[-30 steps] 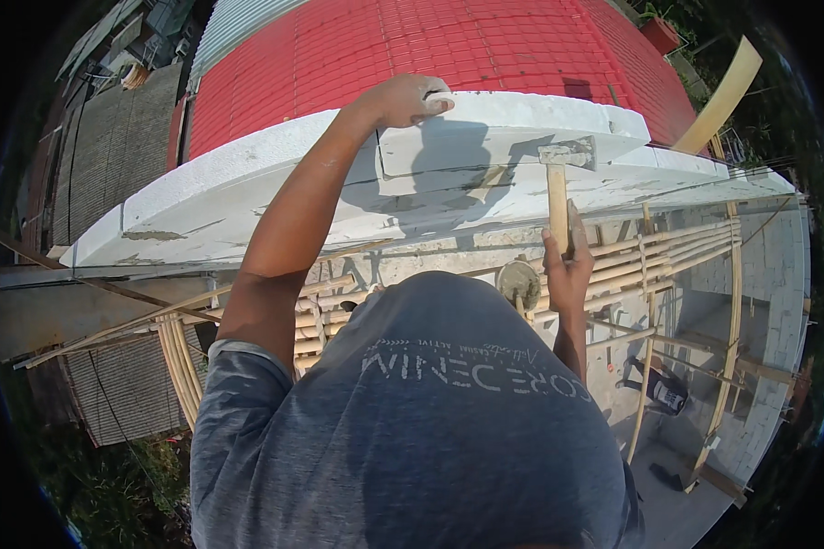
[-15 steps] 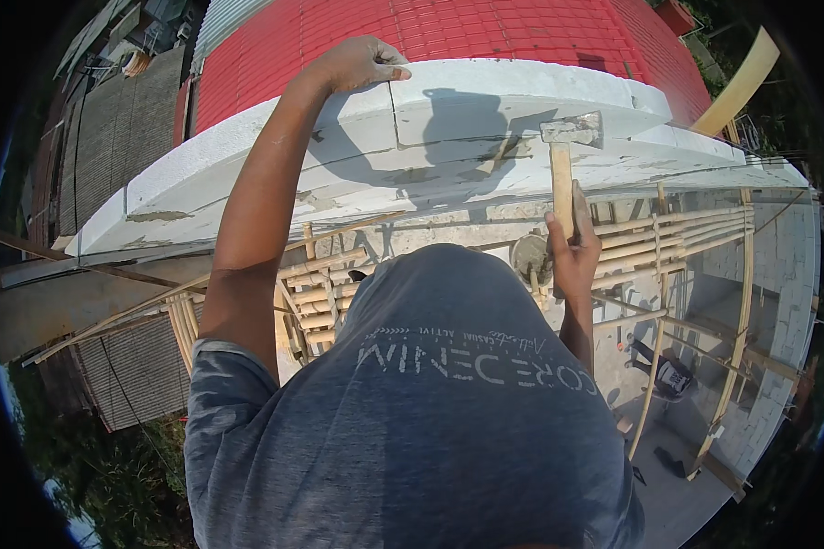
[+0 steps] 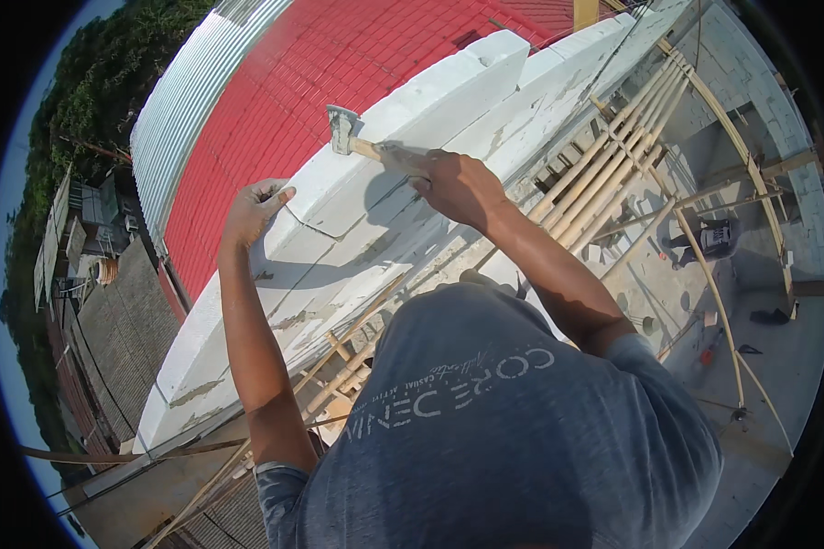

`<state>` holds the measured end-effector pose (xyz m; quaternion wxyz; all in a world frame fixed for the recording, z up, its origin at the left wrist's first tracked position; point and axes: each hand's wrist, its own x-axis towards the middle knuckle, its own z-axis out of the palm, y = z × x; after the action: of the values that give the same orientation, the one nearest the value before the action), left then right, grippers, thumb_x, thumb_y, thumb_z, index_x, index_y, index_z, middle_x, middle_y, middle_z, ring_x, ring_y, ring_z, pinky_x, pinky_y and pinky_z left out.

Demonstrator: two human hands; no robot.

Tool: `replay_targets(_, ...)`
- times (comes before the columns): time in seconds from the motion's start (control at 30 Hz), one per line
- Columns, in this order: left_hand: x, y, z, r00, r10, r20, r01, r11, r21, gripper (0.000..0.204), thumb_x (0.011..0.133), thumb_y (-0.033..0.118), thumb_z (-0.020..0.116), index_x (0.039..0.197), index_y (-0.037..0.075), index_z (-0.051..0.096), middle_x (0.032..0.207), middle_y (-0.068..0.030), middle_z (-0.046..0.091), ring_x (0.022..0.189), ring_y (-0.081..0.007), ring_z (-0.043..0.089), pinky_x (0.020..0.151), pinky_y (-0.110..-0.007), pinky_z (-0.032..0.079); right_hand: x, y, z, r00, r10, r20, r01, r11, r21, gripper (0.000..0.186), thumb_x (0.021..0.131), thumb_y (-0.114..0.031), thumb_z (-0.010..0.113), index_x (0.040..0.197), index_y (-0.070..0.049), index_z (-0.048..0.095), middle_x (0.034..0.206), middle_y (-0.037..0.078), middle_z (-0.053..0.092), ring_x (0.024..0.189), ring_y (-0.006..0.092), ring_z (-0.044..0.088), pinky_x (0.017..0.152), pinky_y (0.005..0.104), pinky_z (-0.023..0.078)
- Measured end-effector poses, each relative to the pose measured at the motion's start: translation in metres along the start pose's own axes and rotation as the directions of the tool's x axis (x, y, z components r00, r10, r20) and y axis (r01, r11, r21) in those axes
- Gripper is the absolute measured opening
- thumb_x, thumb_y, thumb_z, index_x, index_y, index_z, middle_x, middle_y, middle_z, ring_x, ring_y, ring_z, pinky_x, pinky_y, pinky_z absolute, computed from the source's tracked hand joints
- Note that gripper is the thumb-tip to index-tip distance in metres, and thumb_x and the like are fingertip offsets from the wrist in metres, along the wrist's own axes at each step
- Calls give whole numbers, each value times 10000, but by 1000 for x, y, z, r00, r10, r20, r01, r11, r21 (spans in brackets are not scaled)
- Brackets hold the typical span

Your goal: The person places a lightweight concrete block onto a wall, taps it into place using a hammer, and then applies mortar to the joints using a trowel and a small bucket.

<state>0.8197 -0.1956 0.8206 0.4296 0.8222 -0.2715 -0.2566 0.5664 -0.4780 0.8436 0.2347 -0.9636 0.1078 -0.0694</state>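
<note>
My left hand (image 3: 252, 210) presses on the far edge of a large white block (image 3: 357, 197) that lies on top of a white block wall (image 3: 247, 320). My right hand (image 3: 458, 188) grips the wooden handle of a hammer (image 3: 357, 146). The hammer's metal head rests over the top face of the same block, a short way right of my left hand. My grey shirt fills the lower middle of the view.
Beyond the wall lies a red tiled roof (image 3: 320, 73) with a corrugated metal edge (image 3: 188, 91). Bamboo scaffold poles (image 3: 604, 174) run along the near side of the wall. Far below at the right is a concrete floor (image 3: 778, 366) with a dark bucket (image 3: 719, 240).
The view has swung, so the wall now runs diagonally. My right hand has brought the hammer up from beside the wall and over the block. My left hand stays on the block's far edge.
</note>
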Motion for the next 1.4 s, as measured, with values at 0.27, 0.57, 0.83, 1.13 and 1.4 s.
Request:
replay_targets(0.27,-6,21,14,997,46,59,-46,999,-5,275,970,174,673,1144,-36,701,964,-17,704,882,-103,602,802,-260,460,-92,106,109,986,146,-76,-119,951,285,486,887,-525,646,1192,-147,670,1041,162,700,968,402,663,836,492,529)
replay_targets(0.57,29,80,71,949,312,-38,-297,931,213,470,969,169,682,1365,-48,552,1286,-223,632,1202,-276,604,1071,-374,437,-267,211,218,588,711,386,-808,541,235,478,819,-535,713,979,-85,731,848,114,715,782,290,704,681,419,556)
replay_targets(0.83,63,71,109,942,335,-6,-317,898,305,509,978,199,668,1398,-42,510,1402,-213,553,1333,-295,490,1145,-399,342,-356,285,359,303,628,716,-283,-658,697,316,861,-289,786,824,-21,623,631,60,488,498,220,518,430,403,384)
replay_targets(1.13,60,87,129,895,440,-72,-383,842,381,503,994,288,641,1376,-25,546,1403,-187,567,1322,-313,502,1141,-397,343,-450,209,285,140,902,407,-640,-231,732,258,869,-209,755,931,-9,604,638,39,455,501,153,460,430,353,350)
replay_targets(1.4,79,76,132,876,477,-67,-424,829,364,534,984,342,642,1385,-1,554,1409,-181,566,1328,-316,505,1132,-393,358,-450,132,336,191,793,579,-660,-333,673,367,882,-300,755,986,16,599,672,55,454,532,184,442,489,386,354)
